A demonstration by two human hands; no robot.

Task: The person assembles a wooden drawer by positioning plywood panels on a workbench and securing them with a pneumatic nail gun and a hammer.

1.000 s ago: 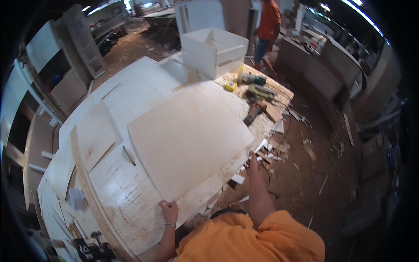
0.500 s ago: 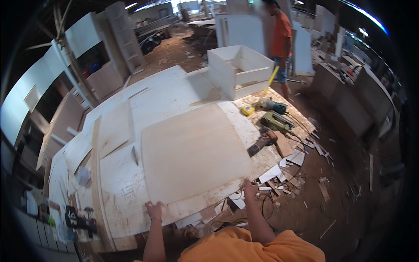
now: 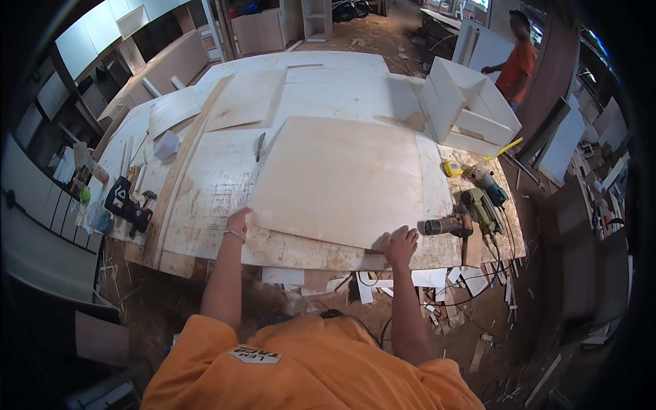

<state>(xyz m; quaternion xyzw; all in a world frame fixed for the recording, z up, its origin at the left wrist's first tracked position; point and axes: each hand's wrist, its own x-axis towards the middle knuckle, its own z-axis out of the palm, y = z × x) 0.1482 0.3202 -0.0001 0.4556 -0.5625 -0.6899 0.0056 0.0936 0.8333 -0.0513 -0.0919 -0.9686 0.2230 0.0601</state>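
Our left hand [image 3: 237,222] and right hand [image 3: 401,247] meet a pale panel [image 3: 342,178] at its near corners on the worktable [image 3: 212,184]; whether either grips, we cannot tell. Sliding right, it could knock the power tool [image 3: 445,225] just beside.

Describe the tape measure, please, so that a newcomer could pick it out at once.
Start at the big white table and find the open-topped box at its far right. On the near side of that box, just right of the broad pale panel, lies the tape measure. Its small, bright yellow case sets it apart from the darker power tools beside it.
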